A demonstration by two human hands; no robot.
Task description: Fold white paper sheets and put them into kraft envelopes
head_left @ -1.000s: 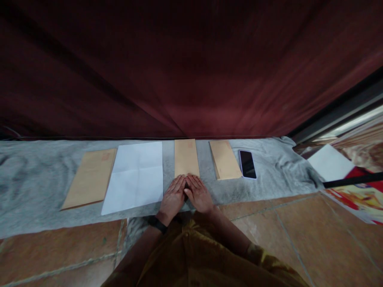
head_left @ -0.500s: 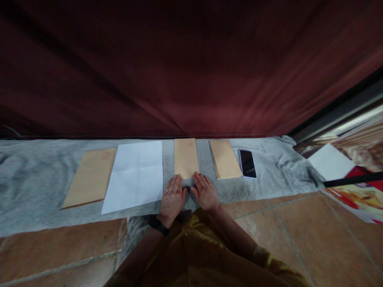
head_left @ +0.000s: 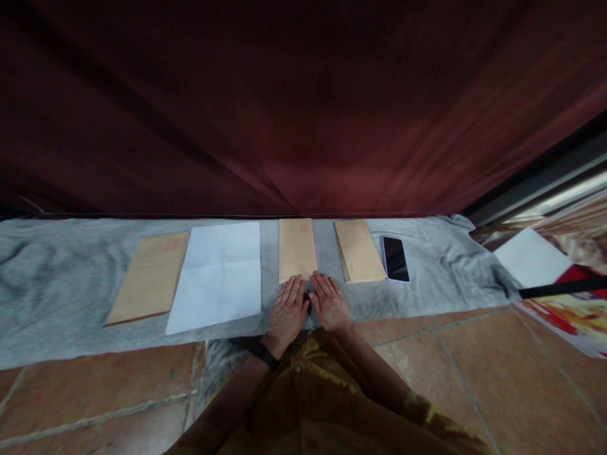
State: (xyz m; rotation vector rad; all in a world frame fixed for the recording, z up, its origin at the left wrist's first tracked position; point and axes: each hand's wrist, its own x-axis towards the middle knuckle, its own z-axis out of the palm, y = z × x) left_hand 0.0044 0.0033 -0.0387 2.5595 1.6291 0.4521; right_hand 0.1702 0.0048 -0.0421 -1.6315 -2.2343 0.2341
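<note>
My left hand [head_left: 286, 311] and my right hand [head_left: 329, 304] lie flat and open, side by side on the grey cloth [head_left: 57, 278], fingers stretched forward. Their fingertips reach the near edge of a narrow brown envelope [head_left: 296, 248] lying lengthwise in front of me. Neither hand holds anything. A black band sits on my left wrist. To the left lies a creased white sheet of paper [head_left: 217, 274], and beyond it a larger brown envelope [head_left: 148, 275]. To the right rests a small stack of narrow brown envelopes [head_left: 358, 250].
A dark phone [head_left: 395, 258] lies face up right of the envelope stack. A dark red curtain [head_left: 303, 107] hangs behind the cloth. Terracotta floor tiles [head_left: 474, 360] lie in front. At the far right are a white sheet [head_left: 531, 256] and a colourful printed sheet [head_left: 576, 316].
My hands parted slightly from each other, then came close again, staying flat at the envelope's near edge. The view shifted a little to the right.
</note>
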